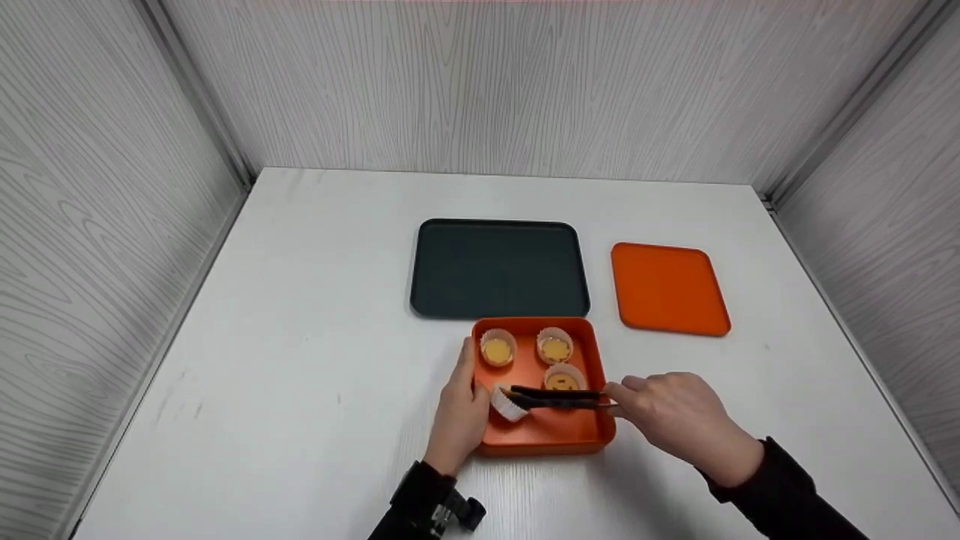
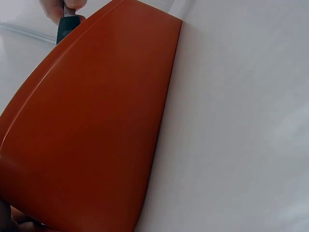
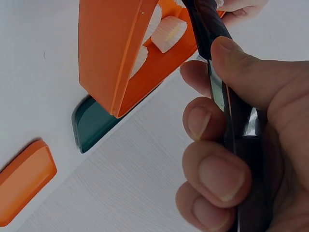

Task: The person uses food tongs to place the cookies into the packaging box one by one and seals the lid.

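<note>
An orange square box (image 1: 544, 436) holds several small pastries in white paper cups, among them yellow-topped ones (image 1: 497, 352) at its far side. My left hand (image 1: 459, 414) grips the box's left wall, thumb at the rim and fingers along the outside. In my right hand (image 1: 679, 412) are tongs with black tips (image 1: 566, 398), reaching in over the right rim. A tilted paper-cupped pastry (image 1: 507, 406) lies at the tong tips near the left wall; whether they clamp it I cannot tell. In the right wrist view, thumb and curled fingers wrap the tongs' handle (image 3: 251, 179).
Behind the box lies a dark green tray (image 1: 499, 270), close to its far edge. A flat orange lid or tray (image 1: 671, 289) rests to the right. White wood-grain panels (image 1: 465, 82) wall the table at the back and both sides.
</note>
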`<state>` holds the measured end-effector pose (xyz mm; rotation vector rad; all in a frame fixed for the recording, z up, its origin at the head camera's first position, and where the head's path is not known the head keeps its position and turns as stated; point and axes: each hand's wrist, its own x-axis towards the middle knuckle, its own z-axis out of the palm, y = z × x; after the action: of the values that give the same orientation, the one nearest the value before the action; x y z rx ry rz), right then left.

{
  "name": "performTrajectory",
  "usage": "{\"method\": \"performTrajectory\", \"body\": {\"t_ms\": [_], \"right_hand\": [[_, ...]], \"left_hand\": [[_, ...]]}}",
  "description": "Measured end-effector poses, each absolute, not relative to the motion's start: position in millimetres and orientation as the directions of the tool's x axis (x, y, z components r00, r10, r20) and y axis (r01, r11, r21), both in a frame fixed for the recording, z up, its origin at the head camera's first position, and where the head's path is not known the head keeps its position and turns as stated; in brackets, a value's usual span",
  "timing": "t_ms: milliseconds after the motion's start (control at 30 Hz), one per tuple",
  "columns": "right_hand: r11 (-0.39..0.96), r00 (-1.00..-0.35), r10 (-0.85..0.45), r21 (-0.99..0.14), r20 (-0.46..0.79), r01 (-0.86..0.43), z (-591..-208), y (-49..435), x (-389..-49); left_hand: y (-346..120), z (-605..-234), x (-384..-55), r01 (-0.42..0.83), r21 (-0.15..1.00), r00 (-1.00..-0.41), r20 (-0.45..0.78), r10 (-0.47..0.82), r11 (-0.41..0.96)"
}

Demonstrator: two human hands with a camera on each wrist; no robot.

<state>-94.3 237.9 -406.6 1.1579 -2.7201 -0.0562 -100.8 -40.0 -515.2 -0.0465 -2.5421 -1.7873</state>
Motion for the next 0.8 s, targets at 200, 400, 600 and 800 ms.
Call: {"method": "performTrajectory", "body": {"t_ms": [200,400,600,800], "right_hand": [[0.687,-0.663,-0.726,0.167,0.181,-0.707,-404.8,235.1,-91.7],[0.671,-0.659,-0.741,0.181,0.129,-0.719,-397.3,230.4,-87.4],[0.679,-0.667,-0.732,0.215,0.136,-0.701,-395.0,230.9,-85.0],[0.679,-0.67,-0.729,0.258,0.137,-0.687,-392.9,228.9,-85.3]], "left_hand": [[-39.1,-514.7,-100.7,0.053,0.94,-0.998,0.055,0.005,0.336],[-38.6,-513.3,-100.7,0.026,0.944,-1.0,0.025,0.009,0.33],[-39.0,-512.3,-100.2,0.012,0.944,-1.0,0.009,0.013,0.329],[-38.6,-513.4,-100.6,0.002,0.943,-1.0,0.001,0.003,0.334]]}}
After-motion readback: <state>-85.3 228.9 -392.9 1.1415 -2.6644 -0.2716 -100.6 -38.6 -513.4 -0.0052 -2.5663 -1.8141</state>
